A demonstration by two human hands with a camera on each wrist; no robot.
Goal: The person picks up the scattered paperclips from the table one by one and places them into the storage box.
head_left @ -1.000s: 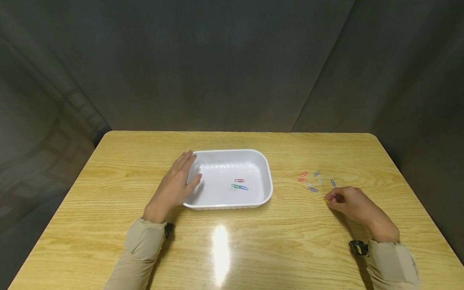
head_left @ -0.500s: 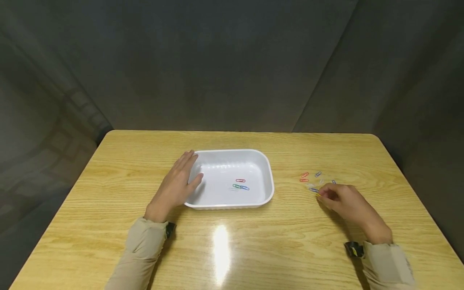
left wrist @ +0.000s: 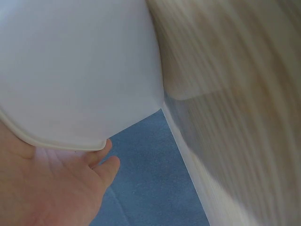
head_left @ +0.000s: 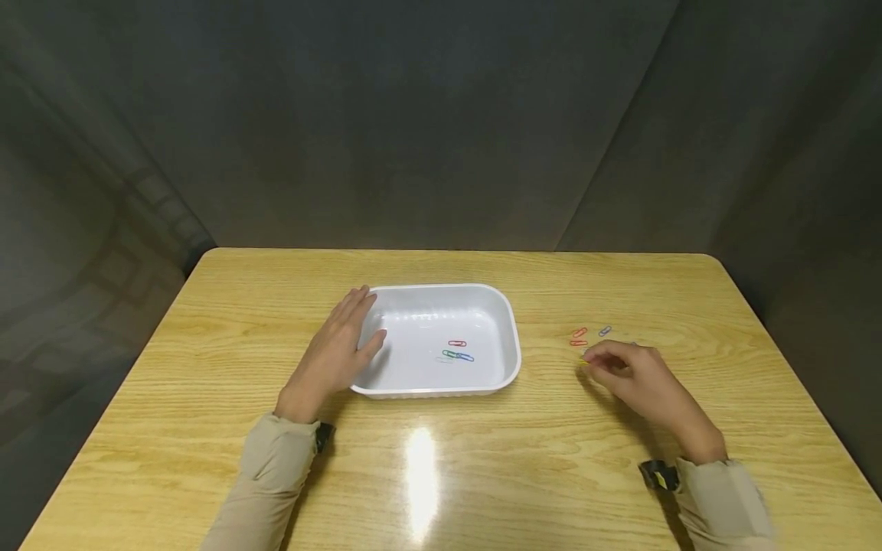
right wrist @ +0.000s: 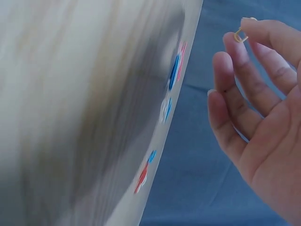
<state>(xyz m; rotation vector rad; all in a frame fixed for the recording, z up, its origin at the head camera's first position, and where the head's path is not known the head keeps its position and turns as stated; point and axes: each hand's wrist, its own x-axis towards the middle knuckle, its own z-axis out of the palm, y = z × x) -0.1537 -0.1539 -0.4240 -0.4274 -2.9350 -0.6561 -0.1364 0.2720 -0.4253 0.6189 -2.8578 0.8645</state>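
Note:
In the head view my right hand point(head_left: 641, 375) is over the right side of the table, pinching a yellow paper clip point(right wrist: 241, 36) between thumb and fingertips. Just beyond it lie two red paper clips point(head_left: 579, 343) and a blue paper clip point(head_left: 605, 331); the hand hides others. My left hand point(head_left: 334, 352) rests along the left rim of a white tray point(head_left: 514, 337), fingers straight and thumb spread over the inside. Within the tray are a red paper clip point(head_left: 457, 343), a green one point(head_left: 449, 353), a blue one point(head_left: 467, 357) and a faint pale one.
The light wooden table point(head_left: 524, 467) has a bright reflection near its front middle. A dark curtain point(head_left: 413, 138) hangs behind the table and along both sides. More loose clips show near the table's edge in the right wrist view.
My right hand has moved left and a little farther away with the yellow paper clip, now covering several clips seen before. The left hand and the tray stay where they were.

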